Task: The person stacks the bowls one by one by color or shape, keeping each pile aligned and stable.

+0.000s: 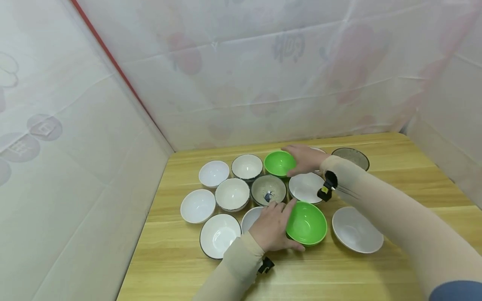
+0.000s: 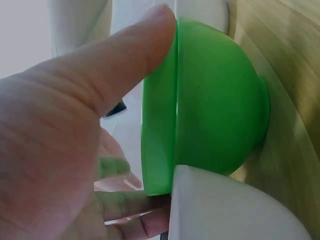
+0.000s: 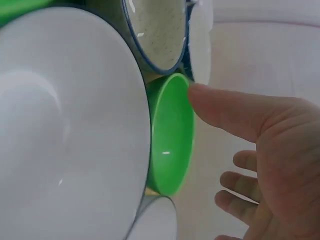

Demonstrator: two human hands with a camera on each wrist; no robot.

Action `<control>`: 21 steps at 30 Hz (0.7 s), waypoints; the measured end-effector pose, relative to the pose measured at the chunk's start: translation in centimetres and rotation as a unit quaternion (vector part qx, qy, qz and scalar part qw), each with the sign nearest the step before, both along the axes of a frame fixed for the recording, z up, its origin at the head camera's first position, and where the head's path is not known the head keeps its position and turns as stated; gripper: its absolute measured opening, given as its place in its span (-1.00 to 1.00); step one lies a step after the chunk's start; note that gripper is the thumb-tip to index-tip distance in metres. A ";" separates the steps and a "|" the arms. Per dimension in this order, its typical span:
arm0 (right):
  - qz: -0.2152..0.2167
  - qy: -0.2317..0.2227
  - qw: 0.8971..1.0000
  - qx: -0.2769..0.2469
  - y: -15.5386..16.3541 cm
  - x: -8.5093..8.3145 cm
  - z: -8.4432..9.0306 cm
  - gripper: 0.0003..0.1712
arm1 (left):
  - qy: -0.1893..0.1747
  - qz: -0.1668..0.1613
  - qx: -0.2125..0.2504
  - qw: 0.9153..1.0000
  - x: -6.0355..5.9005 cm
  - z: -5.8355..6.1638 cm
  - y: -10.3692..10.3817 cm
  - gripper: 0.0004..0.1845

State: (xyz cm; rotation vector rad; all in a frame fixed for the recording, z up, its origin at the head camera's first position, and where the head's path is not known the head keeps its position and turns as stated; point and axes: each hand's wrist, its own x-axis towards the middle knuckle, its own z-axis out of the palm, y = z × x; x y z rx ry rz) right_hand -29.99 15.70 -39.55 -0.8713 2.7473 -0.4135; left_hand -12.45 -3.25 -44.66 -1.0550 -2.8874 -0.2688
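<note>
Where the right hand [image 1: 306,159] is stretched forward, the far green bowl [image 1: 277,163] lies just to its left, that hand being the nearer; thumb and fingers are held apart by the rim, contact uncertain. Just right of the left hand [image 1: 272,228], the near green bowl [image 1: 306,223] is gripped between thumb and fingers. Between the hands, a white bowl [image 1: 306,188] and a speckled bowl [image 1: 269,190] are set on the counter [image 1: 331,276]. Both green bowls are faced mouth upward; being round, no long axis can be assigned.
</note>
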 end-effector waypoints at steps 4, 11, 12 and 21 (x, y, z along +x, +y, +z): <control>-0.007 -0.010 1.000 0.023 -0.8 -1.1 -1.1 0.19 | 0.006 -0.001 0.005 1.000 0.0 -0.1 0.1 0.39; -0.008 -0.027 0.998 0.050 -1.1 -1.9 -2.3 0.25 | -0.004 -0.005 0.008 1.000 0.0 0.1 0.5 0.38; -0.009 -0.028 0.998 0.053 -1.1 -2.0 -2.4 0.26 | -0.004 -0.005 0.007 1.000 0.0 0.1 0.5 0.38; -0.015 -0.047 0.997 0.057 -0.8 -2.6 -3.1 0.29 | -0.011 -0.006 -0.002 1.000 0.2 0.4 0.7 0.37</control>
